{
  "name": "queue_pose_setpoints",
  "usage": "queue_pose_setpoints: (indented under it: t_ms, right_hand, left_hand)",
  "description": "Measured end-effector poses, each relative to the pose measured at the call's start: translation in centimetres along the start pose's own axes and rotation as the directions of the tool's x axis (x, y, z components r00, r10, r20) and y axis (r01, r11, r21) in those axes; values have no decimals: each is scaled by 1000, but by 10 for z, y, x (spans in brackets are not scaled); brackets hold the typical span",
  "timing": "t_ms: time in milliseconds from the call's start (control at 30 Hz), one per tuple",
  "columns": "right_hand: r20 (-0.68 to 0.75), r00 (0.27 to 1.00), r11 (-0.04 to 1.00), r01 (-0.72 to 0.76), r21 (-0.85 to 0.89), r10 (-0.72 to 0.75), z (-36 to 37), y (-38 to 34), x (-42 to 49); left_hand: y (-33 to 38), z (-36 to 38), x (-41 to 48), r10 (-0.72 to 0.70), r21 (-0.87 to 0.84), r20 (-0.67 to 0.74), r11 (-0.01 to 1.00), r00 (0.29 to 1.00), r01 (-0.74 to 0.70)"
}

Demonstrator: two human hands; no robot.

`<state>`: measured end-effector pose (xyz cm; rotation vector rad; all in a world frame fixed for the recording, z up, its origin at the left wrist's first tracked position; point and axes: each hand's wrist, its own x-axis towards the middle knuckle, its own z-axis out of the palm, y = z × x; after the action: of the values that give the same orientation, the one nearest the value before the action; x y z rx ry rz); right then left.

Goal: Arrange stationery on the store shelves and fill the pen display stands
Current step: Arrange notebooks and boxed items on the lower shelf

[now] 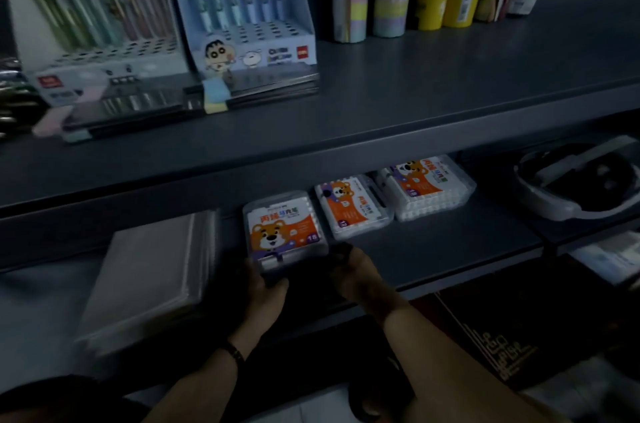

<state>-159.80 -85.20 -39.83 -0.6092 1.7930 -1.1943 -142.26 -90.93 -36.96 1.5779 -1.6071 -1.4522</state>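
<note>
With the left hand [266,287] clasping the near edge of the bear-print marker case [285,232] on the lower shelf [433,249] and the right hand [353,270] loosely curled, empty, just right, an uneven push could skew it into the neighbouring case [353,206].

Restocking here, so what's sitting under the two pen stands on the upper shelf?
Both pen stands sit on dark flat packs with pastel tabs poking out. What the packs contain is covered.
</note>
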Motion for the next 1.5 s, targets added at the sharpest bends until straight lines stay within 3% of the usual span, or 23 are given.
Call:
queue_pose_setpoints:
  t_ms: [167,300,367,500,633,867,1033,1200,1267,1367,1433,1500]
  right_hand:
    - [-26,991,991,130,41,-129,16,-2,-6]
    - [105,983,957,117,265,-149,12,-18,-21]
    - [140,987,976,49,212,-80,6,-32,-30]
    - [198,967,972,-120,-204,161,-6,-52,-67]
    - [212,915,918,-278,-284,343,-7,-53,-95]
    - [156,954,962,-235,-141,256,-5,-37,-113]
    - [155,960,970,-218,-105,232,3,-26,-112]
    - [166,962,972,-194,-136,215,1,-21,-114]
    - [204,956,966,-175,-192,213,5,-15,-111]
    - [251,942,959,-164,-233,222,7,-12,-107]
    - [236,941,949,-180,-260,243,2,-9,-103]
    - [216,951,967,-182,-179,219,-2,-4,-99]
  left_hand:
    - [1,-9,4,23,-121,54,992,998,-16]
    - [-2,-11,-3,23,-196,74,981,997,-8]
    - [-3,-16,-14,23,-205,72,979,997,-8]
    - [-10,-25,-30,22,-178,97,984,995,-4]
    - [-22,-43,-34,-2,-115,76,993,997,10]
    - [-26,-52,-55,-17,-37,-18,999,1000,16]
    - [-20,-41,-73,-62,37,195,998,979,56]
    - [-17,-45,-64,35,143,187,988,982,-63]
    - [-25,-42,-61,145,280,184,940,972,-193]
    - [-43,-37,-56,277,556,275,736,921,-387]
    - [-44,-34,-62,266,608,321,678,909,-413]
    - [-39,-32,-69,290,663,277,633,916,-401]
